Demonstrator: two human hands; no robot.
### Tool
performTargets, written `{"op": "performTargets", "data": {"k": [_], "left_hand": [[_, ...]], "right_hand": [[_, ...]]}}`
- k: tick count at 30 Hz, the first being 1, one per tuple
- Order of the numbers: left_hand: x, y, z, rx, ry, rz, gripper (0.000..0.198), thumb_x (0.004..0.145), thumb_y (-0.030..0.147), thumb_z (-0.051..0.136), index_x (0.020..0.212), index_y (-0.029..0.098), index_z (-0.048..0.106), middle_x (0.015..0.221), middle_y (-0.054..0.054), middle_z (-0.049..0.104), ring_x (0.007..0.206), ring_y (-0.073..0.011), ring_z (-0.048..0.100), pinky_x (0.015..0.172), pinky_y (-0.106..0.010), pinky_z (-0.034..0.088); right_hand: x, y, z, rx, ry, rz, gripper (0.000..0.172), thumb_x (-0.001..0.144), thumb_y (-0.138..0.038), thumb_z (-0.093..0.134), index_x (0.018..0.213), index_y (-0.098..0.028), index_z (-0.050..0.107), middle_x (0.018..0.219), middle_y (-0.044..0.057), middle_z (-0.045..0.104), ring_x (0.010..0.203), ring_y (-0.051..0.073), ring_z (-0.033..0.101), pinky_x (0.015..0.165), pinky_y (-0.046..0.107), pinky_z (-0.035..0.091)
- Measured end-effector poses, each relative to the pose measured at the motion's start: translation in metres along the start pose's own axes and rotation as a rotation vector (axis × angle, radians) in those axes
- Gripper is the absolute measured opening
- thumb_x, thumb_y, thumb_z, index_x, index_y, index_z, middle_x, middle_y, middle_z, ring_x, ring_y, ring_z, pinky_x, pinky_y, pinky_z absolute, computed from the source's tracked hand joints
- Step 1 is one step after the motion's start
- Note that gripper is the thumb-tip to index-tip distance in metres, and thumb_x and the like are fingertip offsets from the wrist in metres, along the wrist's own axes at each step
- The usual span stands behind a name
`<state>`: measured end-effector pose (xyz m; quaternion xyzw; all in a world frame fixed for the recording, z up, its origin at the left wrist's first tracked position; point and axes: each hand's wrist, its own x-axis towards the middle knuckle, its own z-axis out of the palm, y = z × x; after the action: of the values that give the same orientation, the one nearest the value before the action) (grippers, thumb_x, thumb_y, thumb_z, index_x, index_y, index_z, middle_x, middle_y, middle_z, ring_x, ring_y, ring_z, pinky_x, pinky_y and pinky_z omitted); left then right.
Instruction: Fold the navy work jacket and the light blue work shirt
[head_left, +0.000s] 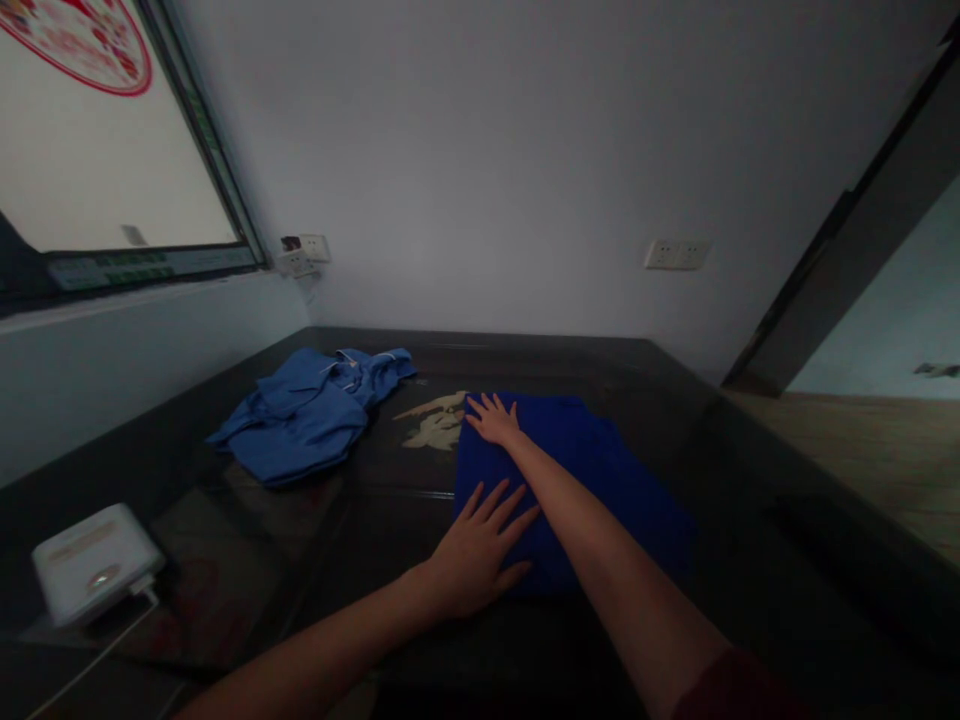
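A deep blue piece of clothing [592,450] lies spread flat on the dark table; its exact kind is hard to make out in the dim light. My right hand [493,418] rests on its far left corner with the fingers spread. Closer to me, my left hand [480,550] is laid over its near left edge, fingers also apart. Neither hand grips the cloth. My right forearm crosses over the garment and covers part of it.
At the left of the dark table [405,540] lies a lighter blue shirt [300,420] with white piping, loosely heaped. A pale patch [436,422] marks the tabletop beside the garment. A white box [97,562] with a cable stands near left. The wall [480,180] bounds the far edge.
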<state>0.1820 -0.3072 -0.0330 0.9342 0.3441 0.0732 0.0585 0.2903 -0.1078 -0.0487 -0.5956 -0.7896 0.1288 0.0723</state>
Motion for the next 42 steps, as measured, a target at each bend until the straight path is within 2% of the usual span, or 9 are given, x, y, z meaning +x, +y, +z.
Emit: {"op": "performTargets", "data": {"k": [8, 13, 18, 21, 25, 29, 32, 35, 42], "left_hand": [[-0.001, -0.003, 0.019, 0.027, 0.068, 0.015, 0.067, 0.090, 0.055, 0.041, 0.146, 0.024, 0.025, 0.154, -0.011, 0.022, 0.142, -0.0325, 0.015, 0.113, -0.054, 0.014], [0.001, -0.006, 0.016, -0.039, 0.042, 0.024, 0.067, 0.089, 0.055, 0.042, 0.146, 0.025, 0.025, 0.154, -0.009, 0.024, 0.142, -0.0316, 0.015, 0.113, -0.055, 0.014], [0.004, -0.011, 0.001, -0.347, -0.013, -0.058, 0.047, 0.097, 0.044, 0.031, 0.141, 0.029, 0.037, 0.152, -0.004, 0.030, 0.142, -0.0256, 0.018, 0.114, -0.055, 0.012], [0.005, -0.020, -0.008, -0.618, 0.060, -0.132, 0.040, 0.097, 0.034, 0.031, 0.134, 0.029, 0.047, 0.142, -0.003, 0.046, 0.136, -0.0216, 0.035, 0.113, -0.048, 0.024], [0.007, -0.028, -0.021, -0.664, 0.234, -0.150, 0.035, 0.091, 0.024, 0.043, 0.123, 0.024, 0.054, 0.128, -0.006, 0.058, 0.120, -0.0201, 0.051, 0.106, -0.039, 0.039], [0.020, -0.027, -0.026, -0.361, 0.239, -0.096, 0.036, 0.087, 0.019, 0.046, 0.122, 0.024, 0.056, 0.131, -0.007, 0.054, 0.125, -0.0213, 0.046, 0.112, -0.043, 0.029], [0.034, -0.027, -0.016, -0.138, 0.182, -0.129, 0.042, 0.088, 0.021, 0.045, 0.130, 0.025, 0.051, 0.139, -0.007, 0.048, 0.134, -0.0255, 0.035, 0.114, -0.054, 0.017], [0.044, -0.031, 0.000, -0.064, 0.126, -0.163, 0.046, 0.092, 0.027, 0.041, 0.138, 0.029, 0.041, 0.147, -0.006, 0.040, 0.139, -0.0269, 0.026, 0.112, -0.058, 0.016], [0.045, -0.039, 0.015, -0.037, 0.073, -0.140, 0.050, 0.096, 0.033, 0.033, 0.145, 0.034, 0.026, 0.154, -0.003, 0.026, 0.142, -0.0249, 0.016, 0.112, -0.056, 0.014]], "right_hand": [[0.009, 0.004, 0.011, -0.037, 0.028, 0.007, 0.058, 0.095, -0.055, 0.018, 0.149, -0.033, 0.013, 0.158, 0.003, 0.008, 0.143, 0.028, -0.001, 0.107, 0.062, -0.002], [0.006, 0.003, 0.011, 0.003, 0.057, 0.005, 0.057, 0.095, -0.055, 0.022, 0.148, -0.034, 0.019, 0.157, 0.003, 0.013, 0.143, 0.027, 0.003, 0.108, 0.061, -0.001], [-0.004, 0.001, 0.001, 0.068, 0.170, 0.007, 0.052, 0.096, -0.049, 0.026, 0.144, -0.030, 0.031, 0.153, 0.004, 0.028, 0.141, 0.026, 0.017, 0.110, 0.056, 0.011], [-0.012, 0.001, -0.020, 0.109, 0.304, 0.033, 0.053, 0.098, -0.040, 0.023, 0.146, -0.019, 0.028, 0.150, 0.012, 0.033, 0.138, 0.024, 0.026, 0.108, 0.049, 0.023], [-0.043, 0.012, -0.063, 0.144, 0.465, 0.000, 0.049, 0.098, -0.033, 0.024, 0.141, -0.014, 0.038, 0.147, 0.011, 0.037, 0.137, 0.019, 0.028, 0.112, 0.038, 0.023], [-0.113, 0.050, -0.084, 0.119, 0.560, -0.201, 0.041, 0.094, -0.031, 0.037, 0.130, -0.020, 0.053, 0.143, 0.008, 0.044, 0.133, 0.020, 0.036, 0.112, 0.038, 0.026], [-0.168, 0.088, -0.067, 0.001, 0.445, -0.221, 0.040, 0.091, -0.037, 0.044, 0.125, -0.021, 0.059, 0.142, 0.009, 0.046, 0.133, 0.027, 0.037, 0.111, 0.046, 0.027], [-0.199, 0.118, -0.038, -0.017, 0.355, -0.118, 0.051, 0.091, -0.047, 0.044, 0.136, -0.023, 0.048, 0.142, 0.009, 0.046, 0.133, 0.028, 0.037, 0.109, 0.049, 0.031], [-0.198, 0.137, -0.014, -0.067, 0.238, -0.073, 0.063, 0.094, -0.057, 0.028, 0.141, -0.018, 0.041, 0.147, 0.012, 0.037, 0.137, 0.026, 0.031, 0.112, 0.045, 0.027]]}}
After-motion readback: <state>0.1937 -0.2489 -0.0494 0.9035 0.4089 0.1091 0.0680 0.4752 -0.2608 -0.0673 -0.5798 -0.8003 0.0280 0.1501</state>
